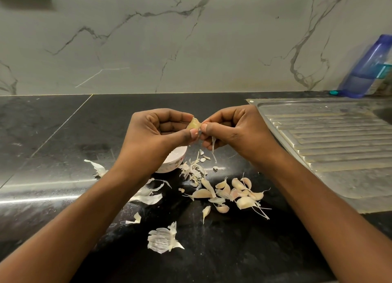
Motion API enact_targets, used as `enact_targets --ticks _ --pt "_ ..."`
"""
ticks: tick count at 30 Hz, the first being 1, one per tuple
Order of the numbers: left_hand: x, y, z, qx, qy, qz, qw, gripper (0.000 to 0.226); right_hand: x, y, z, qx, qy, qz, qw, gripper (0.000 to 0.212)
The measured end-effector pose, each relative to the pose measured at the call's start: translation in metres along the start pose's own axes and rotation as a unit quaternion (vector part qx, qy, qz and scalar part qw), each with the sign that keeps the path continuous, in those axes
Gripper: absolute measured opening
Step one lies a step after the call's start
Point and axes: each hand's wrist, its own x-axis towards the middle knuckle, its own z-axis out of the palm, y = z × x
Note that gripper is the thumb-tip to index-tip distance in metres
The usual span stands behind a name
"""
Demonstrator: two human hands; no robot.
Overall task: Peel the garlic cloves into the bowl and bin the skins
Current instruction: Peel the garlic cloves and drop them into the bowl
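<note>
Black stone counter [63,134]: my left hand [154,130], above the white bowl [174,160], curls round a half-peeled, pale yellow garlic clove [194,125]; my right hand [232,130] pinches its hanging skin strip [213,144]. Unpeeled cloves [239,192] lie nearer me.

left hand [157,130]: bare, thumbnail cut short
right hand [233,128]: bare, thumbnail cut short
left forearm [84,215]: bare skin along its whole visible length
right forearm [318,198]: bare likewise

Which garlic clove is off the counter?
The clove pinched between the left hand and right hand; all the other cloves lie on the black counter.
</note>
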Motion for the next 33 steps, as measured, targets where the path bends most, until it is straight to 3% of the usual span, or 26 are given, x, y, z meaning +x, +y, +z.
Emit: enact_targets --ticks 10,16,21,26,33 --pt "0.0000 -0.0005 -0.0022 0.018 -0.003 0.004 1.000 0.034 -0.0007 -0.0020 -0.0013 0.007 -0.010 0.003 1.000 0.012" --pt "0.0005 0.0010 -0.0007 -0.070 -0.031 -0.039 0.996 0.048 -0.0002 -0.0020 -0.0018 0.006 -0.004 0.000 1.000 0.008" --pt "0.0047 0.0018 -0.0024 -0.156 -0.030 -0.072 0.985 0.041 0.0003 -0.0014 -0.0032 0.008 0.019 0.001 1.000 0.009" --pt "0.0077 -0.0001 -0.0025 -0.182 -0.033 -0.086 0.979 0.033 0.0016 -0.0012 -0.0080 0.002 0.021 0.004 1.000 0.012" --pt "0.0066 -0.0009 -0.0012 -0.165 -0.044 -0.081 0.982 0.040 0.0007 -0.0010 -0.0089 0.013 -0.008 0.007 1.000 0.010"
